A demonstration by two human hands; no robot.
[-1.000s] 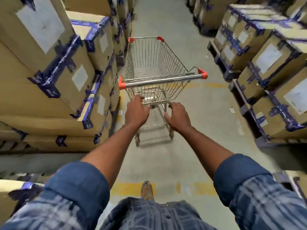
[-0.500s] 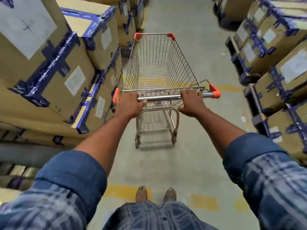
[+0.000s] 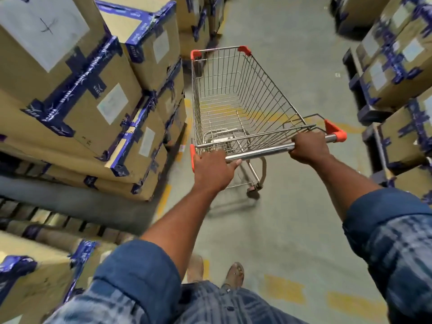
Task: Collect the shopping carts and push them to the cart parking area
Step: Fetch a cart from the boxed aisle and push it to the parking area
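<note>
Left hand point(image 3: 214, 170) and right hand point(image 3: 308, 148) both wrapped round the handle bar point(image 3: 259, 153), wire shopping cart point(image 3: 236, 99) just ahead, taped cardboard boxes point(image 3: 77, 90) stacked off the left hand

1. You stand on a grey concrete floor point(image 3: 292, 218), an aisle running ahead of you.
2. The shopping cart point(image 3: 233, 94) stands on its wheels mid-aisle.
3. Worn yellow paint marks point(image 3: 284, 286) cross the floor near your feet, and more show under the cart.
4. Taped cardboard boxes point(image 3: 81, 97) are stacked along your left.
5. Dark pallets point(image 3: 374, 113) on your right carry more boxes.
6. Your sandalled foot point(image 3: 235, 272) is planted behind the cart.
</note>
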